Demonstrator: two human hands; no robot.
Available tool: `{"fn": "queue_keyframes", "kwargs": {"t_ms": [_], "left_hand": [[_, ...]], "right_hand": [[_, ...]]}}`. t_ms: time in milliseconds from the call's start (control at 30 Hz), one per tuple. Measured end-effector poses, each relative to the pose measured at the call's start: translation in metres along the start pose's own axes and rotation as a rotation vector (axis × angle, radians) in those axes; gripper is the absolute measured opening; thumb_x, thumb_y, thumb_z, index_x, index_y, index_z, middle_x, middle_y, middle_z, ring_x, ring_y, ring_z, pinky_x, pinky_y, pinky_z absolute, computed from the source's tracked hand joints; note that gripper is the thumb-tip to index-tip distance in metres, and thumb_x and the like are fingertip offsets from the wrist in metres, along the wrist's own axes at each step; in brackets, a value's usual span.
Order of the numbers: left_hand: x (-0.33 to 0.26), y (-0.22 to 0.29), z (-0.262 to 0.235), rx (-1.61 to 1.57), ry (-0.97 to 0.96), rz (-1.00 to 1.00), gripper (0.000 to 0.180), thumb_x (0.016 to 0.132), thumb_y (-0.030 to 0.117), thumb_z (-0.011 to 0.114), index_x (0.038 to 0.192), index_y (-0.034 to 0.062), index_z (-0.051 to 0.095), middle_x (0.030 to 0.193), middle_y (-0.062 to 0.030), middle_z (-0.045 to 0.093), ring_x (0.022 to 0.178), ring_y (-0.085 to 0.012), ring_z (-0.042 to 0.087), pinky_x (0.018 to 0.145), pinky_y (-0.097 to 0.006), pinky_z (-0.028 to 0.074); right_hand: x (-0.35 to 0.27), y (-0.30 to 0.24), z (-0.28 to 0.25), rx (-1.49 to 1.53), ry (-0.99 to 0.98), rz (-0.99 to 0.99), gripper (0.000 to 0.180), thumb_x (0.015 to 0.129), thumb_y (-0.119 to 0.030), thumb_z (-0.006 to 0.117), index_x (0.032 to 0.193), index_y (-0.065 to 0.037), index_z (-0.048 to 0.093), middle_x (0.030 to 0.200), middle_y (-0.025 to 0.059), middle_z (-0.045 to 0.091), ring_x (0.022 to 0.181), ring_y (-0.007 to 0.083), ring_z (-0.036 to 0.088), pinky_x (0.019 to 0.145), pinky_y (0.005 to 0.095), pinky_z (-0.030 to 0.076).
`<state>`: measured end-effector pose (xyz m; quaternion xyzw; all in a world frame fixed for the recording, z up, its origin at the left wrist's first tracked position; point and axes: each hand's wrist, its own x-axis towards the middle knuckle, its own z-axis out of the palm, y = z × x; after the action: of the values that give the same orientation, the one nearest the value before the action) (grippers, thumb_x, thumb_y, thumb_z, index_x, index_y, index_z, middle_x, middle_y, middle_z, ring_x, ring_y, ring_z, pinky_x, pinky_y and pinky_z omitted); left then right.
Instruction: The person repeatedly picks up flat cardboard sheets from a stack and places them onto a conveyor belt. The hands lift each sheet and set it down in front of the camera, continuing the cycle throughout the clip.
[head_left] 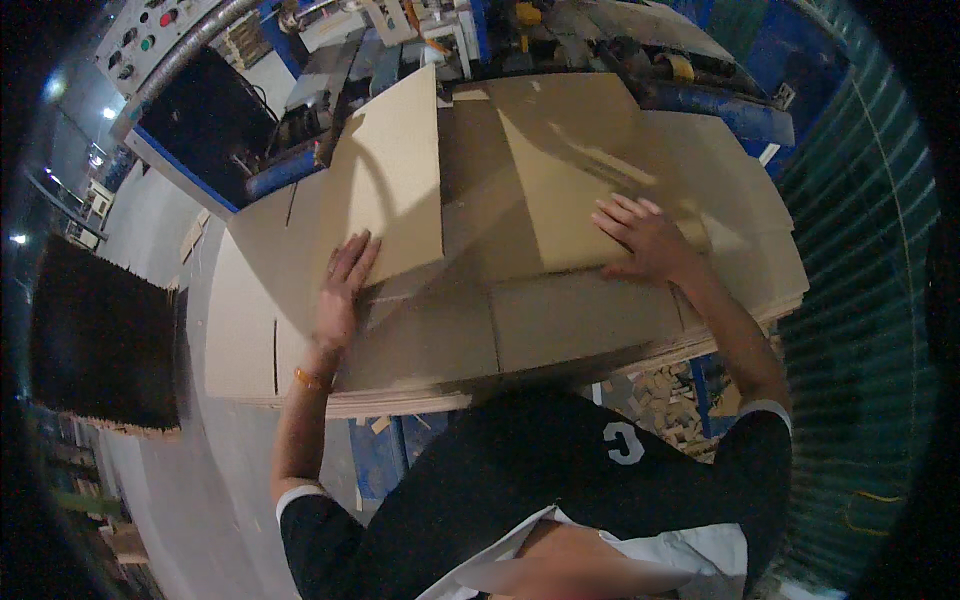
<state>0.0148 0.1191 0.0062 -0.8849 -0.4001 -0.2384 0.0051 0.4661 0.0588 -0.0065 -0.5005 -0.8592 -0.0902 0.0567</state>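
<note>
A brown cardboard sheet with two panels folded inward lies in front of me on a stack of flat cardboard sheets (580,325). My left hand (345,280) rests its outstretched fingers on the near outer part of the left folded panel (395,190). On the right folded panel (560,180), near its outer edge, my right hand (645,240) lies palm down with the fingers slightly spread. Between the panels, a strip of the layer below shows. Neither hand holds anything that I can see. The far ends of the panels reach up to the machine.
A machine with a blue roller bar (720,108) stands at the far side, its control panel (145,40) at upper left. Another dark cardboard stack (105,335) is at left. Cardboard scraps (665,405) lie below the near edge. A green corrugated wall (870,270) runs along the right.
</note>
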Motion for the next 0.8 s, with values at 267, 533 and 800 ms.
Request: {"fn": "queue_keyframes", "kwargs": {"t_ms": [267, 533, 800], "left_hand": [[0.111, -0.063, 0.051, 0.089, 0.103, -0.076, 0.057, 0.081, 0.005, 0.048, 0.136, 0.0139, 0.035, 0.133, -0.0158, 0.04, 0.124, -0.0335, 0.036, 0.102, -0.038, 0.032], [0.033, -0.065, -0.004, 0.226, 0.603, -0.399, 0.071, 0.072, 0.014, 0.072, 0.13, -0.0007, 0.035, 0.128, -0.0217, 0.044, 0.12, -0.0325, 0.04, 0.101, -0.042, 0.031], [-0.215, -0.149, -0.022, 0.035, 0.608, -1.493, 0.074, 0.076, 0.047, 0.064, 0.123, -0.0054, 0.039, 0.111, -0.0237, 0.054, 0.1, -0.0323, 0.055, 0.087, -0.044, 0.042]], "right_hand": [[0.1, 0.057, 0.039, -0.062, 0.072, 0.31, 0.071, 0.079, -0.059, 0.05, 0.138, -0.025, 0.029, 0.143, 0.0065, 0.028, 0.125, 0.0349, 0.033, 0.101, 0.0471, 0.03], [-0.013, 0.034, -0.005, 0.161, 0.301, 0.561, 0.06, 0.082, -0.041, 0.058, 0.129, -0.006, 0.043, 0.138, 0.0173, 0.034, 0.125, 0.0385, 0.034, 0.104, 0.0443, 0.027], [-0.192, 0.026, 0.04, -0.23, 0.364, 1.496, 0.067, 0.08, -0.045, 0.059, 0.126, 0.0, 0.044, 0.133, 0.0234, 0.038, 0.122, 0.043, 0.035, 0.103, 0.0447, 0.027]]}}
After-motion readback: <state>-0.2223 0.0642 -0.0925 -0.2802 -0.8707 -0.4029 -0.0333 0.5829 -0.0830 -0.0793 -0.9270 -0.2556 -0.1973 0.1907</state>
